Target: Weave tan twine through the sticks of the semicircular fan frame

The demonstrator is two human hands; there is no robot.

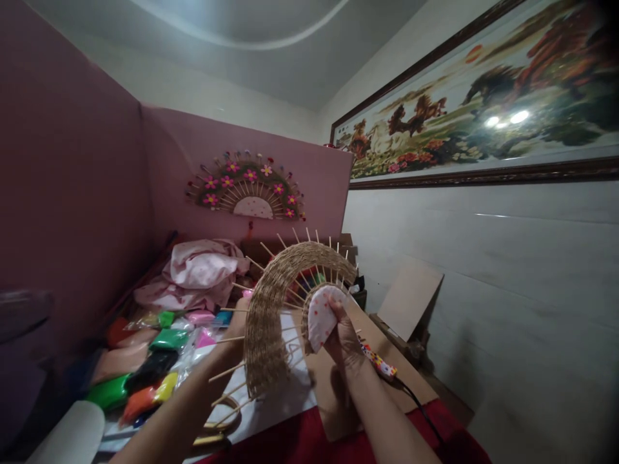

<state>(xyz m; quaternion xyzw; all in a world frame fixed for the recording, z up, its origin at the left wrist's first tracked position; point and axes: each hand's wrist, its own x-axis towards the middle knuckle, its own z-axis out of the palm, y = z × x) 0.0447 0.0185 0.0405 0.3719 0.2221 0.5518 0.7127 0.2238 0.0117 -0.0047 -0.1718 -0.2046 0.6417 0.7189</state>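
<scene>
Half-woven fan frame (271, 322) held up over table (333, 386), tilted, arch of tan cord woven across wooden skewer ribs (227, 371), rib ends sticking out past the weave. Right hand (344, 341) gripping frame at white dotted half-round hub (321, 317), fingers (338, 312) closed on hub edge, thumb side over the fabric. Left hand (238, 322) behind woven band at its left edge, mostly hidden by weave; fingers seem to pinch the band, exact grip can't tell. Both forearms coming up from bottom of view.

Below frame: brown cardboard sheet (387, 367) on red cloth (300, 444), white sheet just beside it. Glue gun with dotted pattern (380, 364) lying on cardboard near right wrist, black cord (420, 409) trailing off toward lower right. Left side of table: pile of clay packets (145, 367), green, orange, yellow, black, pink, in clear wrap. Pink cloth bundle (198, 270) farther back. Finished fan with pink flowers (246, 187) hung on pink partition (72, 193). Framed horse painting (483, 96) on right wall, cardboard piece (411, 296) leaning below it.
</scene>
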